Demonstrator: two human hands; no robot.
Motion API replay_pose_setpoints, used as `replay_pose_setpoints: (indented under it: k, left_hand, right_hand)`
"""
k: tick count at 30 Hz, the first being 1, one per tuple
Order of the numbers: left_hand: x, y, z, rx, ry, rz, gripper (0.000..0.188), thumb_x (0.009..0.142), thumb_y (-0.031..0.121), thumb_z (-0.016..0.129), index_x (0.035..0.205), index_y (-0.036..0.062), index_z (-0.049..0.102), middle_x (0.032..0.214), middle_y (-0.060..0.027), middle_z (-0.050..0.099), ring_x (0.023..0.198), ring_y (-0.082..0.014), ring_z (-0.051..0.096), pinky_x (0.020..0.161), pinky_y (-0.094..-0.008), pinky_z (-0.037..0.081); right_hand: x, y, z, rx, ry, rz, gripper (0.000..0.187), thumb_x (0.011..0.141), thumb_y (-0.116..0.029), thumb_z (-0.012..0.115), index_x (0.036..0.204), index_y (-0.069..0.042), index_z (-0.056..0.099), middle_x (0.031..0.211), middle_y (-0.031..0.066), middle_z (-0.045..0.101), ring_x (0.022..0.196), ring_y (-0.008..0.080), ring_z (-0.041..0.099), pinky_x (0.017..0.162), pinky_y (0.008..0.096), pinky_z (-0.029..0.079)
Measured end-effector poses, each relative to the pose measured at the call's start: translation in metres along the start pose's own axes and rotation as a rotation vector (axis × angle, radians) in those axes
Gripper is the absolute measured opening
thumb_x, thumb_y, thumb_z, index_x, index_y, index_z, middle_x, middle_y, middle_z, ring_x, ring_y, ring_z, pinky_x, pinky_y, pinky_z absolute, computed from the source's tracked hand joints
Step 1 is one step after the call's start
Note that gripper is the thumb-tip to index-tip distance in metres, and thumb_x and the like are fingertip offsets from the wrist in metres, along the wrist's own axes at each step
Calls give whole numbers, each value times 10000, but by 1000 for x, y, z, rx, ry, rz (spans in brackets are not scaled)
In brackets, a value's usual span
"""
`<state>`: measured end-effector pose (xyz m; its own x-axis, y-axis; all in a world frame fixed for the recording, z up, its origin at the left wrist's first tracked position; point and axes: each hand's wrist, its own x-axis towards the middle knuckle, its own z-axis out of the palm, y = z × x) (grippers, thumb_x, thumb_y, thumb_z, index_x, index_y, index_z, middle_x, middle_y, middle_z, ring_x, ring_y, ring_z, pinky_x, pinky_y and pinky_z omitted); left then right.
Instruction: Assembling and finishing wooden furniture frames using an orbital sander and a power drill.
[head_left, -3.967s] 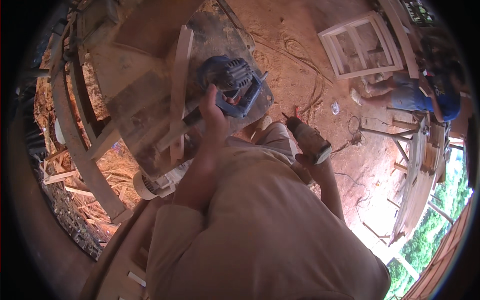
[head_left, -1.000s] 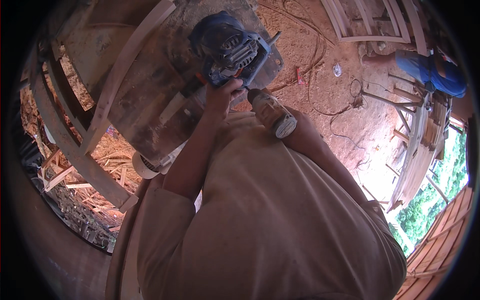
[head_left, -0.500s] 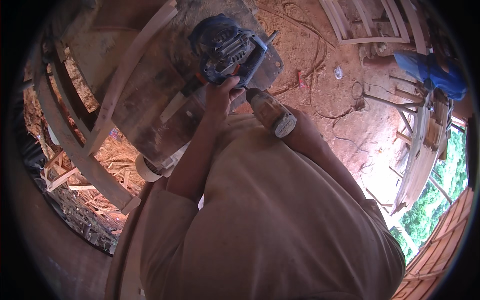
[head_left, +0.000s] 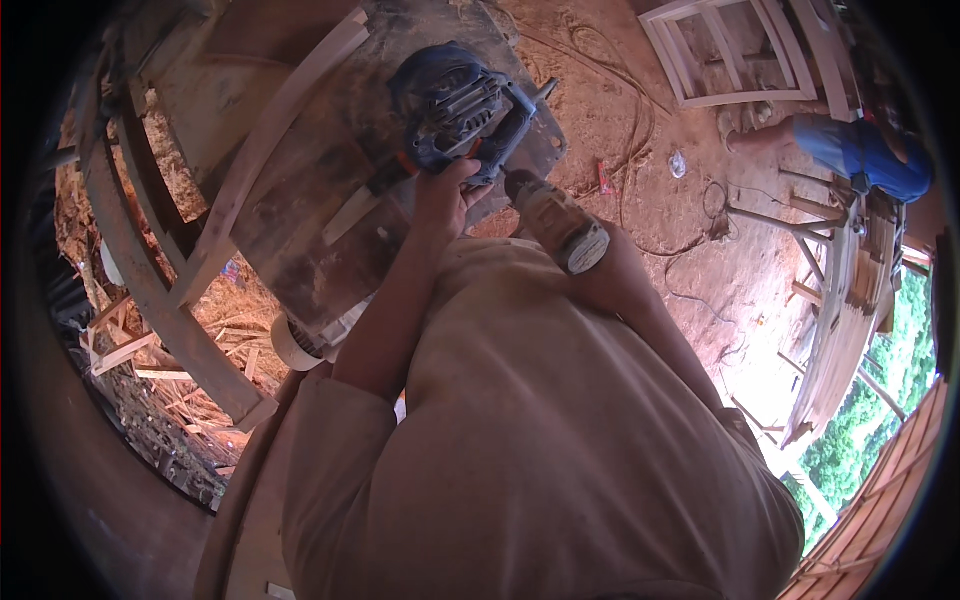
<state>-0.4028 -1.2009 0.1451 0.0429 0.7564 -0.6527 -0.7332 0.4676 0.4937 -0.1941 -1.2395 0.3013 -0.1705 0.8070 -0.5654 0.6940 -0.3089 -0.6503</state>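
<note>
The left hand (head_left: 447, 195) has its grip shut around the near side of a blue saw (head_left: 455, 105), fingers curled over the body where a spot of orange shows by the handle. The saw sits straight ahead of that grip, on a dusty grey counter (head_left: 320, 240), its long axis running from the hand away and slightly left; its base plate pokes out on the right toward the counter's edge. Just right of the grip and nearer the body lies a drill (head_left: 556, 222), a tan barrel with a pale, round end cap facing the camera, its long axis pointing up toward the saw. The right hand itself is hidden below the drill and the shirt, so whether it grips the drill cannot be told; the left hand is plainly the nearer one to the saw. Left of the grip a pale curved rail (head_left: 262, 150) crosses the counter, and further left a darker curved frame (head_left: 150, 290) stands over shavings. Right of the grip, on the red dirt floor, lie a small red packet (head_left: 606, 180) and a clear round scrap (head_left: 678, 164); beyond them a white frame (head_left: 730, 50) and a person in blue (head_left: 855, 150).
</note>
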Motion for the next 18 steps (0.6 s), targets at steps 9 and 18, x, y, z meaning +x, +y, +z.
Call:
replay_pose_setpoints:
  k: [9, 18]
  left_hand:
    - [7, -5, -4, -100, 6, -36, 376, 851, 0, 660, 1214, 33, 568, 1140, -94, 646, 981, -272, 677, 930, -522, 557]
    - [-1, -9, -12, -13, -96, -279, 111, 851, 40, 684, 929, -33, 656, 828, -125, 698, 737, -232, 696, 711, -336, 598]
  right_hand:
    - [38, 24, 1, -28, 140, -176, 369, 830, -251, 753, 1104, -15, 684, 951, 218, 725, 981, 390, 706, 780, 438, 560]
    - [38, 18, 1, -69, 141, -163, 464, 824, -235, 752, 1221, -19, 647, 1066, 213, 724, 1064, 368, 693, 862, 431, 550]
